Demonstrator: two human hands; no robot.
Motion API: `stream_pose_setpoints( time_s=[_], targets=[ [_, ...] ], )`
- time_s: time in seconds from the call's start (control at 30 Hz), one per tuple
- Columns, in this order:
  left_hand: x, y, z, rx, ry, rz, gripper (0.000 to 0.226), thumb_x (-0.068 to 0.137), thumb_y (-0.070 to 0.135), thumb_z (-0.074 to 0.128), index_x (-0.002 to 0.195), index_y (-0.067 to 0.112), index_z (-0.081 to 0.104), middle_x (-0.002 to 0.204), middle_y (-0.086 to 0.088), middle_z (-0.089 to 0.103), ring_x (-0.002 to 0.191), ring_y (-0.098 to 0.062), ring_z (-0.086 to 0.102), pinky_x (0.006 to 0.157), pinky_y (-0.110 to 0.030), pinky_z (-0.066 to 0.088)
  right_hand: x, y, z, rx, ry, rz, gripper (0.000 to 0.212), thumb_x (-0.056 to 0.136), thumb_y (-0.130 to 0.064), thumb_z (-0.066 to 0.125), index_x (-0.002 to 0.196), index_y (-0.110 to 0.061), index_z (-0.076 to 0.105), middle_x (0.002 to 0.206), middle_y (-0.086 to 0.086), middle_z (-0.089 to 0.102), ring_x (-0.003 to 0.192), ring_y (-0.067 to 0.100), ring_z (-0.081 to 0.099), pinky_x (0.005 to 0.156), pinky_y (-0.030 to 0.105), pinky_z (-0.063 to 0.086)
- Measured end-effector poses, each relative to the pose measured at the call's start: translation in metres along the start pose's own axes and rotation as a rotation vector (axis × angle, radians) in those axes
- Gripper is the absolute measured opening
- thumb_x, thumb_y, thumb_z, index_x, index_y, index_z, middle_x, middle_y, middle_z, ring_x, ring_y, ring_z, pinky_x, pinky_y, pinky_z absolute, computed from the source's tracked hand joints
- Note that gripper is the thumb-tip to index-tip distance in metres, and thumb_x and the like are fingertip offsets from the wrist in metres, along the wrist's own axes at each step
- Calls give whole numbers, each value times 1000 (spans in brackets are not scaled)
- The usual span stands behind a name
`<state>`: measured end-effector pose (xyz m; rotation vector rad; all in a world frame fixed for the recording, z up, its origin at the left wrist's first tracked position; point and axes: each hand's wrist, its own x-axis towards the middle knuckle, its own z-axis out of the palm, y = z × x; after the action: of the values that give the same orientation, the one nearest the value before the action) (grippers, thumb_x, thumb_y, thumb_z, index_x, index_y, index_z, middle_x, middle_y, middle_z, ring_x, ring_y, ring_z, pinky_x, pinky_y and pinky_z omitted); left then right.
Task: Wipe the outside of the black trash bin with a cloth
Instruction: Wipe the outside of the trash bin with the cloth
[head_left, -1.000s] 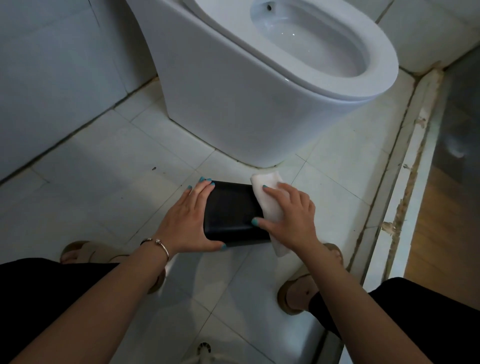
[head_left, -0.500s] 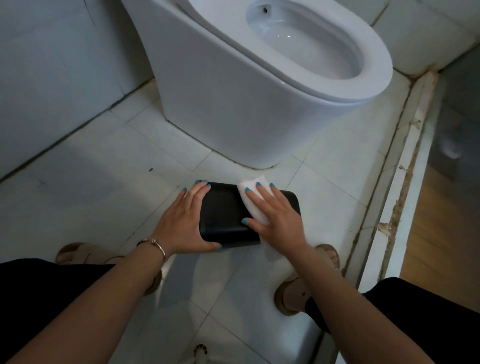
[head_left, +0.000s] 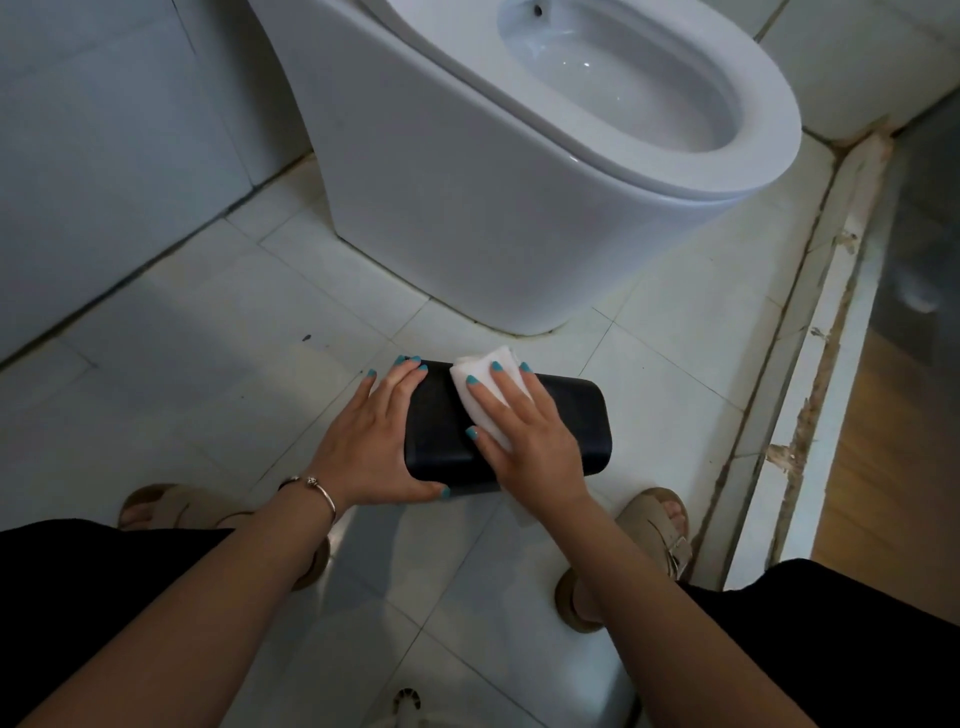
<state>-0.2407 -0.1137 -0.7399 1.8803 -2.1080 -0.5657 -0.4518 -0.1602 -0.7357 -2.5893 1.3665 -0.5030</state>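
The black trash bin (head_left: 576, 423) stands on the white tiled floor in front of the toilet, seen from above. My left hand (head_left: 371, 441) holds its left end, fingers over the top and thumb along the near side. A white cloth (head_left: 480, 387) lies on the bin's top, left of centre. My right hand (head_left: 524, 436) presses flat on the cloth with straight fingers. Part of the cloth is hidden under that palm.
A white toilet (head_left: 493, 171) with an open bowl rises just behind the bin. A grey wall (head_left: 104, 156) lies to the left. A raised white sill (head_left: 810, 415) runs along the right, wooden floor beyond. My sandalled feet (head_left: 649, 525) flank the bin.
My right hand has slid the cloth leftwards along the bin's top, from its right end to near my left hand. The left hand has kept its hold.
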Motion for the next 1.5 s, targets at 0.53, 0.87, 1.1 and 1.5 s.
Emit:
stream_pose_setpoints(
  time_s=[0.53, 0.87, 1.1, 1.5],
  targets=[
    [-1, 3, -2, 40, -32, -12, 130, 50, 79, 61, 149, 11, 12, 157, -5, 16, 146, -21, 18, 121, -46, 7, 6, -21, 9, 47, 70, 318, 48, 89, -38, 62, 135, -40, 51, 144, -14, 47, 137, 21, 37, 93, 35, 48],
    [-1, 3, -1, 29, -11, -1, 130, 52, 78, 65, 149, 11, 10, 157, -3, 13, 146, -19, 16, 121, -41, 1, 4, 26, -7, 116, 73, 441, 48, 86, -34, 63, 133, -38, 54, 143, -13, 49, 131, 24, 44, 104, 40, 41],
    [-1, 3, -1, 51, -27, -10, 130, 50, 78, 64, 149, 10, 13, 157, -4, 16, 146, -18, 18, 121, -46, 6, 11, 0, -1, 215, -41, 292, 51, 85, -38, 66, 133, -45, 52, 143, -16, 47, 135, 17, 39, 97, 29, 37],
    [11, 6, -14, -133, -81, -121, 136, 42, 99, 46, 149, 21, 17, 156, 8, 10, 144, -19, 15, 119, -44, 19, 1, 45, -19, 197, -26, 445, 51, 87, -39, 65, 134, -48, 49, 145, -23, 42, 138, 13, 34, 101, 29, 35]
  ],
)
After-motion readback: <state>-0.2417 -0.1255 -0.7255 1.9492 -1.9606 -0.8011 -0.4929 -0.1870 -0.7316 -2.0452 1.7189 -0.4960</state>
